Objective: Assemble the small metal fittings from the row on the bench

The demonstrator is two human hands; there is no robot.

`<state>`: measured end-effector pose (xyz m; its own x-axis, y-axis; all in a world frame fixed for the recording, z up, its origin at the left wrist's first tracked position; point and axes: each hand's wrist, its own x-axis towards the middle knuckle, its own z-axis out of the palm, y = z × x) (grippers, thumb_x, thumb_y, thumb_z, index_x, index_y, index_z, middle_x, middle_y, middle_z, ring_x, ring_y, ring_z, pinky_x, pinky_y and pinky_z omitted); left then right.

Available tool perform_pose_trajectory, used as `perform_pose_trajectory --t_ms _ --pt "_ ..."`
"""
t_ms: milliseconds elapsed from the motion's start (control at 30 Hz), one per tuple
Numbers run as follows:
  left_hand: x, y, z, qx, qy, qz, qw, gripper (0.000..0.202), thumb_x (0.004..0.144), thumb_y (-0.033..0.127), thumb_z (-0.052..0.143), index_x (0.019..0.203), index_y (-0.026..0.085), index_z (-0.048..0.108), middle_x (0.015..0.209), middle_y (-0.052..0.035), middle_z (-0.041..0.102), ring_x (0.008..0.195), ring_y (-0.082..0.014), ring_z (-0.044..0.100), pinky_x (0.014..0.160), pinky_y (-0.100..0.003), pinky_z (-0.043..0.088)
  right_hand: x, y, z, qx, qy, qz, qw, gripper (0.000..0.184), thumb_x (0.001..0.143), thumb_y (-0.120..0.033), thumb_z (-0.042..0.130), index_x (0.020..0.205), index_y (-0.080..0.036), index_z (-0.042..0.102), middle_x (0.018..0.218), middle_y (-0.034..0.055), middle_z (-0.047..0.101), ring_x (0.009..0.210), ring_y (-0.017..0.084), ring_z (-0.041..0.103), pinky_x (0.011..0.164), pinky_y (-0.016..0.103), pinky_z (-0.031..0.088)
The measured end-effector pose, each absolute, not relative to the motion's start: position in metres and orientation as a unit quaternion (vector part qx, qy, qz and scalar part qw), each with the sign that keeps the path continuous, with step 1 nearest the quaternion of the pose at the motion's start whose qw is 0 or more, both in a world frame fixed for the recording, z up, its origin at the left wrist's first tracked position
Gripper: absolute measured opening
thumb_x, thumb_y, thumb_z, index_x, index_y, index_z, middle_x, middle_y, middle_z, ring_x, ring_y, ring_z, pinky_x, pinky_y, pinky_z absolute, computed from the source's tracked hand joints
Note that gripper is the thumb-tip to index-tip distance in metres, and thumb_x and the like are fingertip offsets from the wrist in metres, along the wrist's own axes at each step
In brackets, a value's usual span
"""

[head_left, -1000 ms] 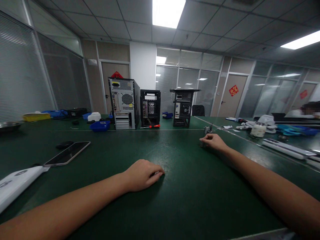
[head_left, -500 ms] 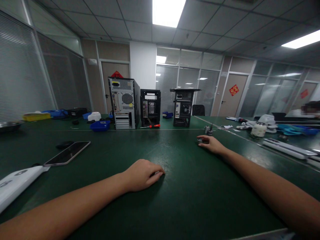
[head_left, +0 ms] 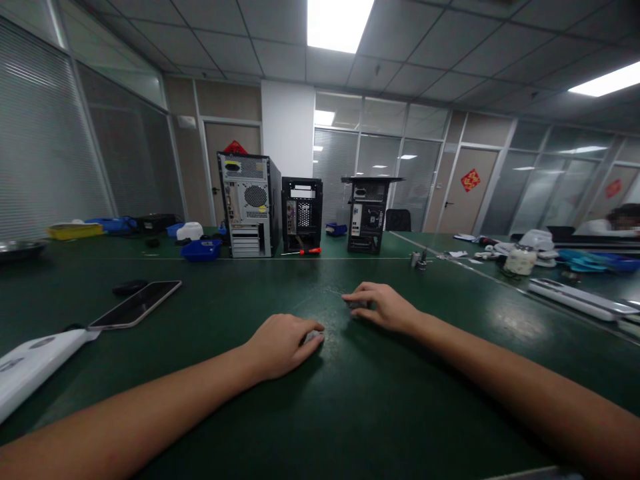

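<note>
My left hand (head_left: 285,345) rests low over the green table (head_left: 320,420), left of centre. Its thumb and fingers are closed, and a greyish glint shows between them, too small to name. Farther right, my right hand (head_left: 383,305) pinches a small silver metal cylinder (head_left: 354,303), blurred and partly hidden behind the fingers. A short metal cylinder (head_left: 415,259) stands on the table beyond that hand, beside a metal part with a thin upright stem (head_left: 423,260).
Three computer cases (head_left: 250,207) stand at the back, with a red-handled screwdriver (head_left: 311,251) before the middle one. On the left lie a phone (head_left: 137,305), a black mouse (head_left: 130,287) and a blue tray (head_left: 201,250). A jar (head_left: 520,261) stands right; a person (head_left: 613,223) sits beyond.
My right hand has moved left and nearer, away from the standing metal parts, carrying the small metal cylinder. My left hand has shifted only slightly.
</note>
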<state>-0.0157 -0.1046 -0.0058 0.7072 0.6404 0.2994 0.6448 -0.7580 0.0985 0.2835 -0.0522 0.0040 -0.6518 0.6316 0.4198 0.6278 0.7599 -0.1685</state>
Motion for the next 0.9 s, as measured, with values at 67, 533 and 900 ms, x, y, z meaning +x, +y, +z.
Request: perform_pose_trajectory --t_ms 67,533,900 --pt "-0.014 -0.104 -0.006 -0.923 -0.352 -0.155 0.003 0.037 0.105 0.044 0.047 0.126 0.023 0.069 0.092 -0.0048 0.077 0.080 -0.0224 0.071 0.071 -0.031 0.049 0.263 -0.070 0.007 -0.314 -0.926 -0.008 0.210 0.040 0.095 -0.034 0.064 0.135 -0.028 0.068 0.115 0.0078 0.068 0.100 0.020 0.066 0.089 0.034 0.052" --pt "-0.015 -0.097 -0.009 -0.931 -0.325 -0.164 0.005 0.022 0.103 0.036 0.052 0.102 0.020 0.067 0.082 -0.0015 0.071 0.071 -0.0184 0.066 0.064 -0.027 0.041 0.239 -0.095 0.004 -0.181 -0.958 -0.081 0.208 0.036 0.097 -0.027 0.061 0.132 -0.022 0.064 0.116 0.0104 0.068 0.102 0.021 0.064 0.086 0.033 0.054" --pt "-0.016 -0.109 0.000 -0.931 -0.320 -0.177 0.015 0.024 0.102 0.032 0.049 0.096 0.020 0.068 0.077 -0.0013 0.069 0.066 -0.0174 0.063 0.061 -0.028 0.039 0.240 -0.098 0.011 -0.280 -0.918 -0.030 0.279 0.042 0.095 -0.013 0.047 0.137 -0.016 0.045 0.122 0.0151 0.057 0.107 0.023 0.059 0.093 0.041 0.052"
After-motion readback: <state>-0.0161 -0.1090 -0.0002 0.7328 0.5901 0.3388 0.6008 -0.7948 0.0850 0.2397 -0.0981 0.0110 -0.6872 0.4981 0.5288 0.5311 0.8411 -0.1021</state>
